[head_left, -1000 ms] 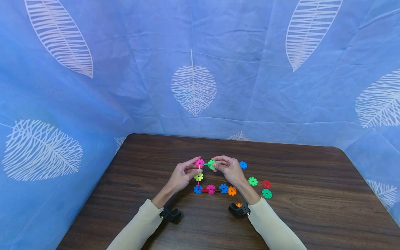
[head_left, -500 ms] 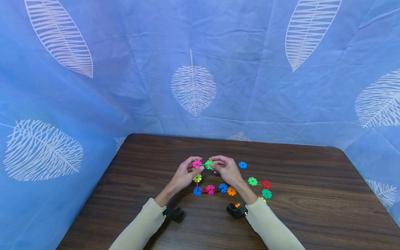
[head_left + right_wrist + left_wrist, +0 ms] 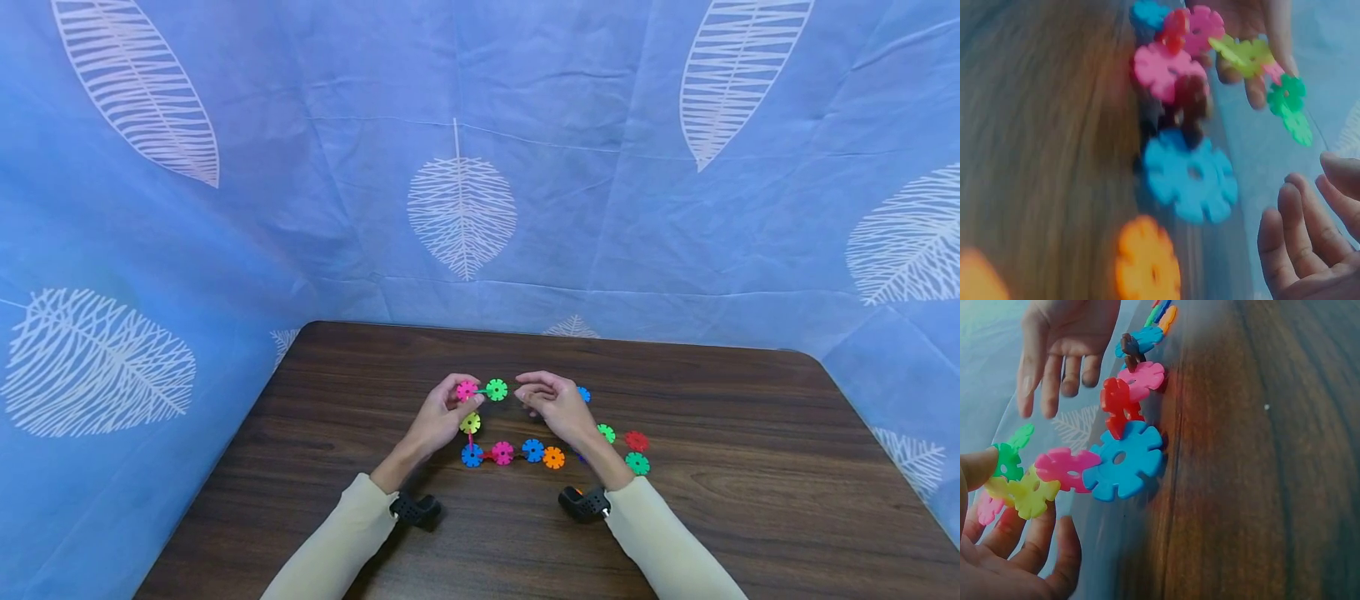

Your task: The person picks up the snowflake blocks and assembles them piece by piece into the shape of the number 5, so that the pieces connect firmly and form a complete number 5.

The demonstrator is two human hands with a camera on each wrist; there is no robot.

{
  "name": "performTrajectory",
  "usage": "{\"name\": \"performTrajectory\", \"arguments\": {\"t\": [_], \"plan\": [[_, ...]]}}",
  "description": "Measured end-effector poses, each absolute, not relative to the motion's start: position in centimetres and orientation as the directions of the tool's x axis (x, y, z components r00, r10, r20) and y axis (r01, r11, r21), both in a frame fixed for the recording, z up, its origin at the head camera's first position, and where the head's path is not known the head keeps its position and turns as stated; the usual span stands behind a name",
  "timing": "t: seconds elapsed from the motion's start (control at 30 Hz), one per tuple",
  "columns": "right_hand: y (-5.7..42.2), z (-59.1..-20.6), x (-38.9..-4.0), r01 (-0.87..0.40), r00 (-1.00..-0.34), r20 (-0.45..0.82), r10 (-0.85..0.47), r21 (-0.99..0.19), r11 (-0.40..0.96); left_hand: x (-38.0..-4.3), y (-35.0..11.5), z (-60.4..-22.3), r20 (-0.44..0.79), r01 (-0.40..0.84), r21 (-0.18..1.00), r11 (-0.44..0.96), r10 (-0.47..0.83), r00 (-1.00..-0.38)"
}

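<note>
Pinches the near pink disc [image 3: 467, 389] between thumb and fingers of the left hand [image 3: 440, 421], close to the free end of a joined chain. Best to hold firmly there yet squeeze lightly, so as not to splay the slots. Just right of the grip, see the light green disc [image 3: 492, 391], joined through an edge-on green disc [image 3: 1009, 460]. Just toward the body from the grip, see a yellow disc [image 3: 469, 423], then an edge-on pink disc [image 3: 1067, 470] and a corner blue disc [image 3: 472, 455].

Right of the grip, past the light green disc, find the right hand [image 3: 562, 410] with fingers loose, grasping nothing and apart from the chain. Probably wise to line up slot with slot before any push there, bracing right behind the joint to spare the lower links a twist.

Farther right and bodyward of the grip, follow the chain through a red disc [image 3: 1116, 403], a row pink disc [image 3: 502, 452], a brown disc [image 3: 1191, 103] and a 2nd blue disc [image 3: 533, 451]. Well right of the grip, beyond the right hand, note 2 loose discs, a scarlet disc [image 3: 637, 441] and a dark green disc [image 3: 637, 463].
</note>
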State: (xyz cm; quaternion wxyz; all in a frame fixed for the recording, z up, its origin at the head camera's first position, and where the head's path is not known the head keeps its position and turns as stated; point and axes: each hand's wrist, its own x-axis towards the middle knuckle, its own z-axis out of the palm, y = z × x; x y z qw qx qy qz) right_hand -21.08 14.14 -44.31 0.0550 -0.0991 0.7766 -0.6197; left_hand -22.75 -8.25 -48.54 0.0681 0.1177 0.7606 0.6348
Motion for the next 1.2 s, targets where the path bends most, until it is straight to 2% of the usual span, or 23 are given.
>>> {"name": "performTrajectory", "arguments": {"t": [0.3,0.43,0.67,0.93,1.2], "plan": [[18.2,-47.1,-22.3,-0.102,-0.986,0.048,-0.161,-0.933,0.345,-22.9,-8.3,-48.8,0.037,0.081,0.981,0.175,0.241,-0.970],[19.6,-47.7,-22.1,-0.075,-0.984,0.004,-0.178,-0.916,0.394,-23.0,-8.3,-48.8,0.048,0.096,0.976,0.194,0.237,-0.970],[20.9,-48.0,-21.1,-0.077,-0.946,-0.066,-0.318,-0.906,0.417,-23.2,-8.3,-48.7,0.046,0.085,0.979,0.183,0.211,-0.976],[21.8,-48.1,-20.6,-0.172,-0.847,-0.131,-0.515,-0.849,0.499,-23.8,-8.3,-49.1,0.025,0.055,0.988,0.147,0.196,-0.980],[21.6,-47.9,-20.7,-0.290,-0.783,-0.152,-0.603,-0.768,0.571,-23.7,-8.6,-49.1,0.000,0.027,0.991,0.132,0.204,-0.979]]}}
